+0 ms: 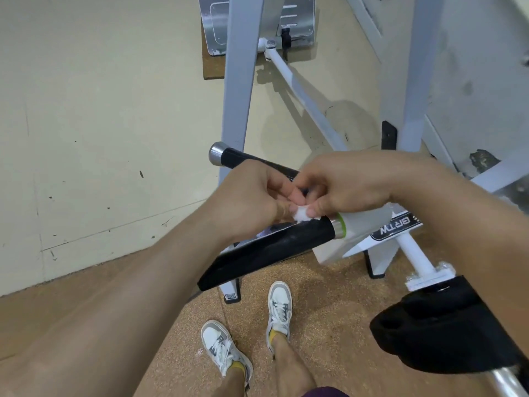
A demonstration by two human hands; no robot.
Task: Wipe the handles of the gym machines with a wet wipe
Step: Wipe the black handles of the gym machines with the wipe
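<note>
A small crumpled white wet wipe (302, 214) is pinched between the fingertips of my left hand (252, 200) and my right hand (347, 186), right above a black foam handle (266, 252) of a white gym machine. This near handle runs diagonally from lower left up to a silver collar with a green ring (340, 229). A second black handle with a silver end cap (229, 156) lies behind my hands, partly hidden by them. Most of the wipe is covered by my fingers.
White machine frame posts (237, 90) rise behind the handles, with a diagonal white bar (309, 101) and a metal footplate (257, 21) on the floor. A black padded roller (440, 330) sits at lower right. My feet in white sneakers (279, 308) stand on the cork-coloured mat.
</note>
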